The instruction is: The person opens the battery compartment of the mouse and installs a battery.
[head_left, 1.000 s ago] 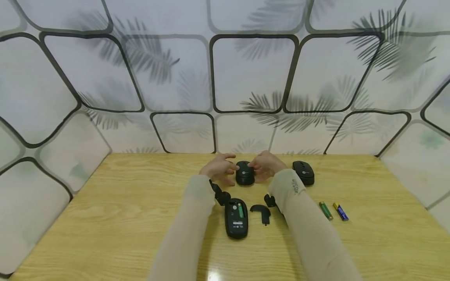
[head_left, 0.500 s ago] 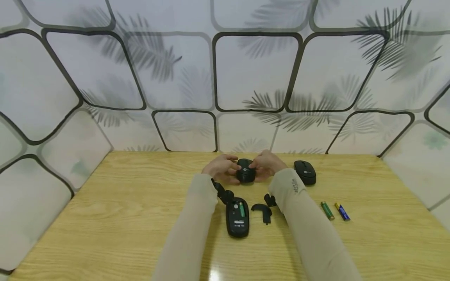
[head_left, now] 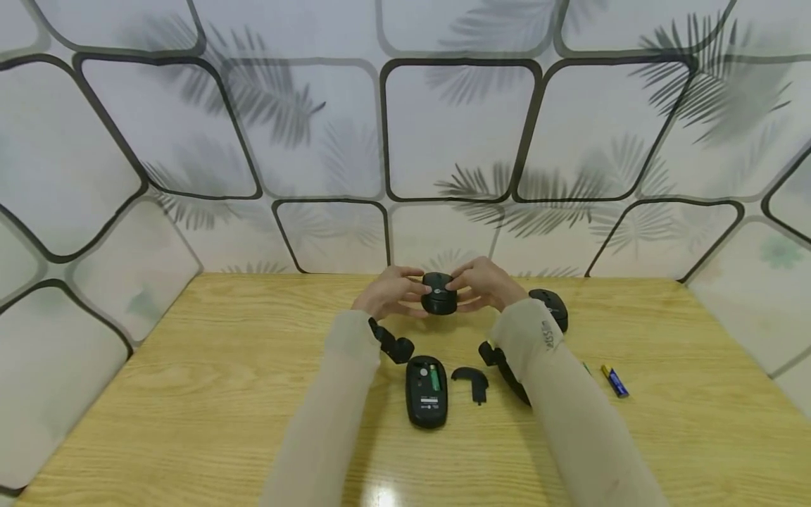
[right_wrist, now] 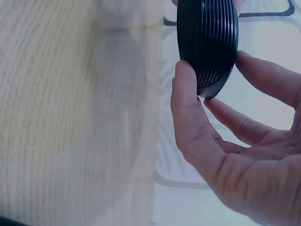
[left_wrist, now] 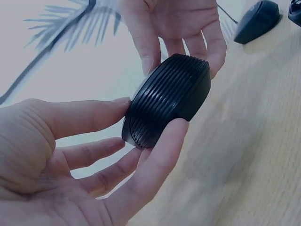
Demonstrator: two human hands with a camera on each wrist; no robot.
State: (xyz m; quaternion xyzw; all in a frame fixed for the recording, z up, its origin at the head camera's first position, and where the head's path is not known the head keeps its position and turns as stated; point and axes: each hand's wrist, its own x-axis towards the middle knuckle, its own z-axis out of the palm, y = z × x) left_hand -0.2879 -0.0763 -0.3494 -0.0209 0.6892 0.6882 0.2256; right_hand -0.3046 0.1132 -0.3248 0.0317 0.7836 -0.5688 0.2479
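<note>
Near the back edge of the table, a black computer mouse [head_left: 439, 294] is held up between both hands. My left hand [head_left: 391, 292] grips its left side, thumb on top and fingers below. On the opposite side my right hand [head_left: 486, 283] pinches it in the same way. The ribbed end of the mouse [left_wrist: 164, 99] faces the left wrist camera, with the left hand's thumb and fingertips against it. In the right wrist view, the right hand [right_wrist: 244, 150] holds the other end. The mouse's underside is hidden from the head view.
Closer to me lies an upturned mouse [head_left: 426, 401] with a green battery [head_left: 434, 378] in its bay. Beside it is a loose black battery cover [head_left: 473, 382]. Another mouse [head_left: 550, 304] stands behind the right sleeve. A blue and yellow battery [head_left: 616, 382] lies right.
Both hands have taken hold of the mouse and raised it off the table, slightly away from me. The right sleeve now mostly covers the loose green battery.
</note>
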